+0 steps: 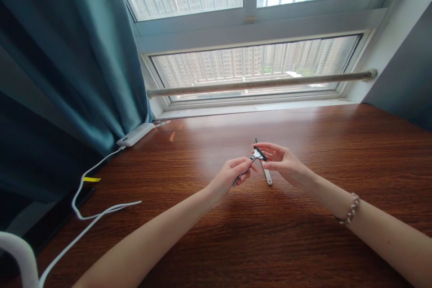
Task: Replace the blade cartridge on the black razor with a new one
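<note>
A razor (258, 155) with a dark head and a silvery handle is held above the table, tilted with its head up and to the right. My left hand (232, 172) is closed around the handle. The fingers and thumb of my right hand (280, 158) close on the two ends of the head. Beneath the hands, a slim tool with a white handle (267, 175) lies on the wooden table (189, 229). Its dark far end pokes out beyond my right fingers, and its middle is hidden, so I cannot tell its kind.
A white power strip (137, 134) rests at the table's far left, by the blue curtain (97, 54). From it a white cable (81, 189) curls down the left side, near a yellow strip (92, 179). A rail (263, 84) crosses the window behind the table.
</note>
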Motion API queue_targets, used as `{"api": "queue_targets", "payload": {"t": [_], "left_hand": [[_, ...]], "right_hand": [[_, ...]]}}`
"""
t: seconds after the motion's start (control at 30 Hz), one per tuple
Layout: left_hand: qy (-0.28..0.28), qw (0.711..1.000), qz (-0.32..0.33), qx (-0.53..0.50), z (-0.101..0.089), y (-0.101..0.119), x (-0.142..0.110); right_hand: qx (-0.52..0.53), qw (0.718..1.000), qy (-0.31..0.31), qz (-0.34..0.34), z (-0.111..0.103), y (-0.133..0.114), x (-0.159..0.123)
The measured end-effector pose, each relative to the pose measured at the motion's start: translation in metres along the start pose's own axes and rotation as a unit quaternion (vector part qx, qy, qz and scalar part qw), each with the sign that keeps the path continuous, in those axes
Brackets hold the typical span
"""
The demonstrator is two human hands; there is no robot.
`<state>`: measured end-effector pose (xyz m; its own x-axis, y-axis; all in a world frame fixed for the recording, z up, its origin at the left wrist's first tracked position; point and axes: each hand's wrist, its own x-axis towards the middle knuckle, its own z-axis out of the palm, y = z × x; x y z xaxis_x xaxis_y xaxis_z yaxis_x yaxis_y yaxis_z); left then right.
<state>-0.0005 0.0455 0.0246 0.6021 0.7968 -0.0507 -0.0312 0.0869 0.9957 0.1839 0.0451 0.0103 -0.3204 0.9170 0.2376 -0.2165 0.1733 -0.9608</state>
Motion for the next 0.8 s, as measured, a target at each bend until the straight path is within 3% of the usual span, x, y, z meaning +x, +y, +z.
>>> {"api": "queue_targets", "payload": {"t": [0.23, 0.8], "left_hand": [[-0.054, 0.999, -0.008, -0.007, -0.001, 0.001, -0.001], [-0.057, 0.997, -0.042, -0.013, -0.011, -0.006, 0.007]], "right_hand": [[0.023, 1.0, -0.009, 0.005, 0.003, -0.003, -0.002], [0.019, 1.0, -0.009, -0.005, 0.002, 0.006, -0.003]]}}
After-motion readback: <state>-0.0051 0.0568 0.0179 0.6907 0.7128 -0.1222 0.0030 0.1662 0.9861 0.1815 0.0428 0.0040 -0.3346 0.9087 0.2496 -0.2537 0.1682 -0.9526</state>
